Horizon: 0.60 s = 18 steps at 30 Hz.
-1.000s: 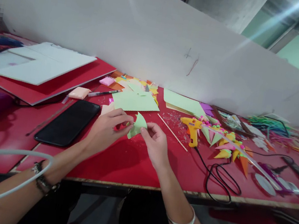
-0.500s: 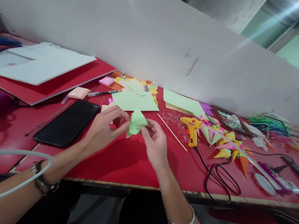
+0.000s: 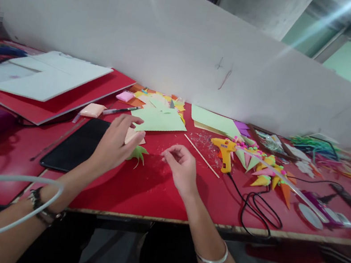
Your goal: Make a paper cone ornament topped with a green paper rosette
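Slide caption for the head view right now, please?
Left hand open by a green paper piece, right hand curled near a thin stick and yellow glue gun, over a red table.

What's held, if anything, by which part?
Nothing visible in the right hand; whether the left hand holds the green piece near its thumb cannot be told.

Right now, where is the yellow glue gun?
In the head view, the yellow glue gun lies right of centre on the red table, between the wooden stick and the colourful paper cones.
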Tool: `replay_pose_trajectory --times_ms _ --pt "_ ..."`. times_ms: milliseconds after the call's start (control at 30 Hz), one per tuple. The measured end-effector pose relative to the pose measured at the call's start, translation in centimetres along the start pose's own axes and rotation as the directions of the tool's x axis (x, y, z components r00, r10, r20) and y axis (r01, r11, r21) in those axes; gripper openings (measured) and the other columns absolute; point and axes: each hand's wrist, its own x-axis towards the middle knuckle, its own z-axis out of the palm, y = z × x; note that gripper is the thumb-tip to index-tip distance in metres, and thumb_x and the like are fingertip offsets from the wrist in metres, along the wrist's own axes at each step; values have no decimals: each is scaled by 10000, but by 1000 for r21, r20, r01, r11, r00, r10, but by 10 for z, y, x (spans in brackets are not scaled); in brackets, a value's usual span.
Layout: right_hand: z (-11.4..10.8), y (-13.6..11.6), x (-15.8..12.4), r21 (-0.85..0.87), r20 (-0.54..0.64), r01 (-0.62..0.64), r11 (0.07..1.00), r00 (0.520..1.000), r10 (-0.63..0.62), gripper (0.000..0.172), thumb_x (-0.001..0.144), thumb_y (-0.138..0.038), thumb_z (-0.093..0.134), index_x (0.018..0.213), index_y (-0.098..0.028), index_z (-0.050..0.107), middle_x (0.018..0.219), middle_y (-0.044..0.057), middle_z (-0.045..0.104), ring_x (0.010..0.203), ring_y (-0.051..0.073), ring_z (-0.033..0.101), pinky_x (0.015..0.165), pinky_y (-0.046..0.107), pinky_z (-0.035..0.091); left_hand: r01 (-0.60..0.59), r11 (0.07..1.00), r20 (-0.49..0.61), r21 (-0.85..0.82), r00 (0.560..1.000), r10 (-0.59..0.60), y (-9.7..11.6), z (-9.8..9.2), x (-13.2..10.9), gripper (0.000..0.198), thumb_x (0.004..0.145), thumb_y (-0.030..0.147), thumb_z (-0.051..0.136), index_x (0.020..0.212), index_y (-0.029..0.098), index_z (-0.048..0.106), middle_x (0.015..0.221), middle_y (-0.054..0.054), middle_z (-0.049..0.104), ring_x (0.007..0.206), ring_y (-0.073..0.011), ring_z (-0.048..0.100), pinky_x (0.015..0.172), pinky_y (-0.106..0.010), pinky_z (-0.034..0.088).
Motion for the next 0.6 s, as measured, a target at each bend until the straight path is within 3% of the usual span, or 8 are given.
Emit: replay_pose_trajectory --times_ms 233,367,500,600 --pt "2 -6 -3 146 106 -95 985 991 80 163 773 -322 536 701 -181 571 655 -5 610 524 82 529 557 226 457 -2 1000 104 0 995 2 0 1 -1 251 877 335 354 1021 174 482 977 -66 538 911 -192 491 813 -328 396" --pt "0 -4 -2 163 105 -111 980 990 95 150 750 -327 561 696 -188 564 638 -13 588 538 86 522 554 223 451 -40 984 128 174 992 18 2 -1 -1 288 866 369 354 1002 163 503 969 -82 553 907 -221 505 796 -340 395" --pt "0 -3 0 103 85 -88 991 993 79 84 711 -266 592 747 -195 566 629 -32 574 555 86 526 578 223 452 -35 913 104 406 995 -8 5 -2 -6 385 782 490 450 971 165 533 917 -104 562 767 -250 561 597 -312 397" --pt "0 -2 0 44 95 -67 997 993 63 68 713 -242 573 756 -191 563 633 -34 564 569 87 531 579 216 452 -20 904 144 427 988 -46 4 2 -11 386 745 487 502 977 181 534 928 -111 564 689 -242 579 485 -280 361"
